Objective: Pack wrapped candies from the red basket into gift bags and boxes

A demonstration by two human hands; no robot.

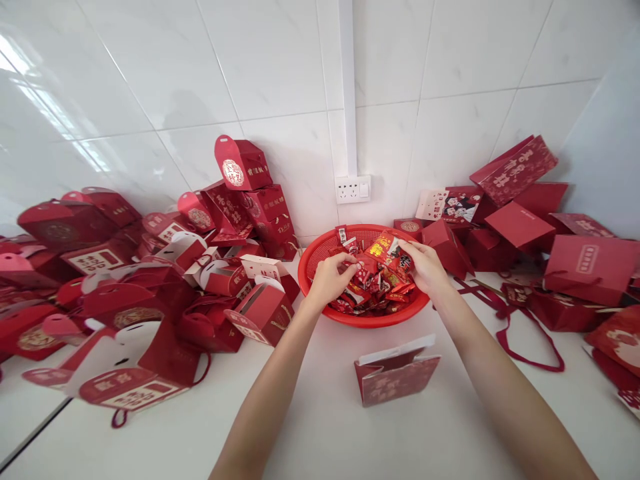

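Round red plastic basket (pixel 373 321): holds small glossy red wrapped packets (pixel 383 283). Left hand (pixel 333 277): thumb and fingertips close together at packets; cannot tell whether pinching. Right hand (pixel 425 265): fingers curled by basket's right rim; cannot tell grip. Before basket: open red paper bag (pixel 400 383), print illegible. Left of basket: topmost red cardboard box (pixel 245 165), reads 金榜題名.

Glossy, faintly veined white tiles (pixel 285 60) cover the wall (pixel 465 47), catching bright reflections (pixel 47 110) at left. White trunking (pixel 347 93) drops to a socket panel (pixel 353 189) above the pale worktop (pixel 320 420).
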